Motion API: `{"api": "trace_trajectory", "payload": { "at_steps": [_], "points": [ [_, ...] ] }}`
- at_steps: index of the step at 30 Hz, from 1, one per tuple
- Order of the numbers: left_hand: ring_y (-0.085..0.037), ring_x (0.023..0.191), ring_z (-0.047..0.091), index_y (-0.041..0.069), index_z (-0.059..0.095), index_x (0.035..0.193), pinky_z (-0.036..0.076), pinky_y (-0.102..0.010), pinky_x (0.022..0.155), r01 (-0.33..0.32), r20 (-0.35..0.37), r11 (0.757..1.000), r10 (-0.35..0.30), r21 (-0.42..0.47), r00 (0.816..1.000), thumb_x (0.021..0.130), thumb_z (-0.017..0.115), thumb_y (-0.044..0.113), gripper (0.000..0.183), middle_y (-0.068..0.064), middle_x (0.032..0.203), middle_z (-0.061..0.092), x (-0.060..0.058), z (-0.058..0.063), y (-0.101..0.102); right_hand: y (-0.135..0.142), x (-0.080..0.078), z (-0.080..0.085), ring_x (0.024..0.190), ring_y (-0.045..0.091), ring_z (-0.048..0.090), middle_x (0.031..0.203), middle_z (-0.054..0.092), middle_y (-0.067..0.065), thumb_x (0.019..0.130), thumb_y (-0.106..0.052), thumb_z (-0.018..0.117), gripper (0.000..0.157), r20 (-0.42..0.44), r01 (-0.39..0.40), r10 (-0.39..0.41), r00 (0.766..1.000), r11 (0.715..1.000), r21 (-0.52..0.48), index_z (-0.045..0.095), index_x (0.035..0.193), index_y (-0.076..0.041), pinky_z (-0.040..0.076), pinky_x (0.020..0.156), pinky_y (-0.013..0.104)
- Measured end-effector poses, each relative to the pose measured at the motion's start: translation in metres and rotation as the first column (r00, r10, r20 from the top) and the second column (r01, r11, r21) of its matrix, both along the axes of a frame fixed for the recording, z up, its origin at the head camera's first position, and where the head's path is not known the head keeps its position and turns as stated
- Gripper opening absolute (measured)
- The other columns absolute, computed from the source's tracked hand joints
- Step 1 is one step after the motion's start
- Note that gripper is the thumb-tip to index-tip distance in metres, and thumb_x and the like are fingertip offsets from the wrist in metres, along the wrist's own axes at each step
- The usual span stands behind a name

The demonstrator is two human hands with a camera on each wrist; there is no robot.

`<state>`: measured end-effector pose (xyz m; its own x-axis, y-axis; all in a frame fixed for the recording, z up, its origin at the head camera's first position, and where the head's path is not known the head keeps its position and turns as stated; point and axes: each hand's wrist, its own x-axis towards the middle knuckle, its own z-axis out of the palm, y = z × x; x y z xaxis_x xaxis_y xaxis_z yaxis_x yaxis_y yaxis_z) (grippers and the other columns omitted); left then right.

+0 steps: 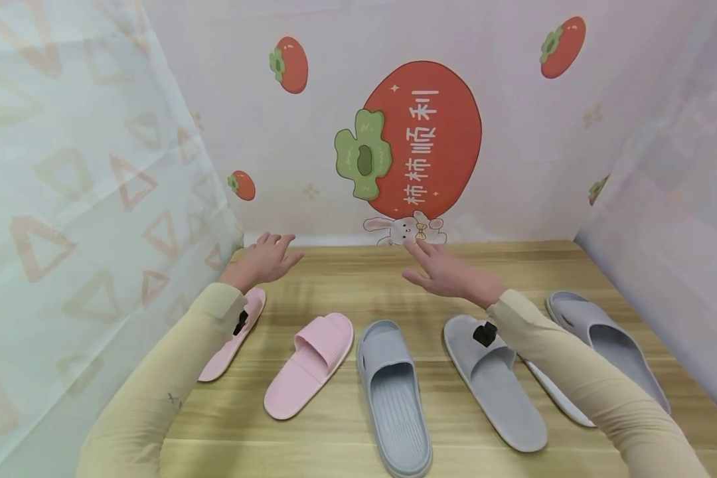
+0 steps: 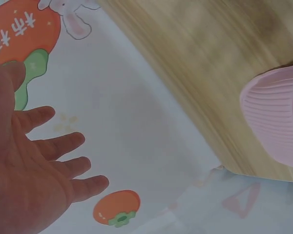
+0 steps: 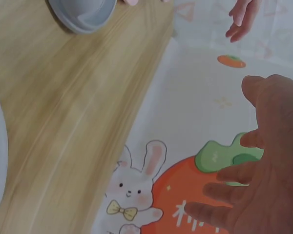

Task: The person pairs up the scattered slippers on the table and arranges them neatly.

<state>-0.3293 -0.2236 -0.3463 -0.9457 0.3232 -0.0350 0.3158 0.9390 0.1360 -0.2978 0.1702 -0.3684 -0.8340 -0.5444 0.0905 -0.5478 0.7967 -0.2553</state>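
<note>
My left hand [image 1: 264,257] hovers with spread fingers over the back left of the wooden tabletop, holding nothing. Below its wrist lies a pink slipper [image 1: 227,355], partly covered by the sleeve. A second pink slipper [image 1: 305,368] lies to the right, toe pointing away. My right hand [image 1: 451,271], also empty with fingers extended, is held over the back middle. Nearest beneath that forearm is a flat grey slipper [image 1: 508,408]. Between the hands, closer to me, sits a blue-grey slipper [image 1: 397,405]. In the left wrist view, a pink slipper's ribbed strap [image 2: 271,107] shows.
At the right lies a darker grey slipper [image 1: 618,348]; beside it a pale slipper [image 1: 564,395] is mostly hidden under the right sleeve. The wooden tabletop [image 1: 346,272] meets a printed back sheet [image 1: 221,99], with fabric walls on both sides.
</note>
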Motion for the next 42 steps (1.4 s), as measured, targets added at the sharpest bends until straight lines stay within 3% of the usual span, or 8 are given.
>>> {"api": "trace_trajectory", "payload": {
  "at_steps": [9, 18, 25, 32, 42],
  "points": [
    [-0.051, 0.139, 0.027, 0.0, 0.03, 0.15, 0.025, -0.062, 0.113, -0.009, 0.024, 0.999, 0.008, 0.053, 1.0, 0.104, 0.038, 0.045, 0.065, -0.033, 0.147, 0.037, 0.005, -0.016, -0.015, -0.019, 0.011, -0.003, 0.146, 0.046, 0.025, 0.16, 0.022, 0.023, 0.099, -0.053, 0.047, 0.077, 0.001, -0.026, 0.026, 1.0, 0.999, 0.027, 0.018, 0.157, -0.013, 0.029, 0.115, 0.057],
    [-0.051, 0.14, 0.026, -0.002, 0.029, 0.15, 0.025, -0.062, 0.113, -0.016, 0.008, 0.994, 0.016, 0.112, 1.0, 0.104, 0.039, 0.045, 0.067, -0.033, 0.15, 0.034, 0.011, -0.022, -0.027, -0.038, 0.021, -0.005, 0.146, 0.043, 0.028, 0.161, 0.022, 0.018, 0.098, -0.058, 0.043, 0.078, 0.014, -0.013, 0.012, 1.0, 0.999, 0.053, 0.021, 0.157, -0.013, 0.032, 0.115, 0.054],
    [-0.05, 0.14, 0.027, -0.005, 0.03, 0.149, 0.024, -0.062, 0.114, -0.013, -0.01, 0.99, 0.015, 0.14, 1.0, 0.104, 0.04, 0.042, 0.065, -0.033, 0.15, 0.033, 0.016, -0.026, -0.036, -0.049, 0.025, -0.007, 0.14, 0.039, 0.039, 0.154, 0.037, 0.016, 0.098, -0.055, 0.047, 0.076, -0.05, -0.016, 0.017, 0.999, 1.0, 0.01, 0.027, 0.155, -0.009, 0.038, 0.111, 0.052],
    [-0.054, 0.134, 0.034, -0.01, 0.039, 0.142, 0.028, -0.063, 0.11, -0.022, -0.037, 0.988, 0.028, 0.155, 0.999, 0.104, 0.042, 0.037, 0.061, -0.038, 0.141, 0.04, 0.018, -0.032, -0.045, -0.062, 0.029, -0.009, 0.138, 0.037, 0.043, 0.153, 0.04, 0.015, 0.098, -0.055, 0.048, 0.074, -0.08, -0.017, 0.016, 0.997, 1.0, -0.013, 0.029, 0.154, -0.01, 0.04, 0.109, 0.052],
    [-0.055, 0.131, 0.037, -0.007, 0.038, 0.144, 0.03, -0.064, 0.108, -0.065, -0.029, 0.985, 0.07, 0.158, 0.997, 0.104, 0.041, 0.037, 0.06, -0.037, 0.141, 0.042, 0.02, -0.046, -0.055, -0.084, 0.035, -0.019, 0.137, 0.035, 0.045, 0.152, 0.042, 0.017, 0.098, -0.053, 0.05, 0.073, -0.103, -0.052, 0.045, 0.994, 0.996, -0.066, 0.033, 0.152, -0.009, 0.041, 0.109, 0.051]
  ]
}}
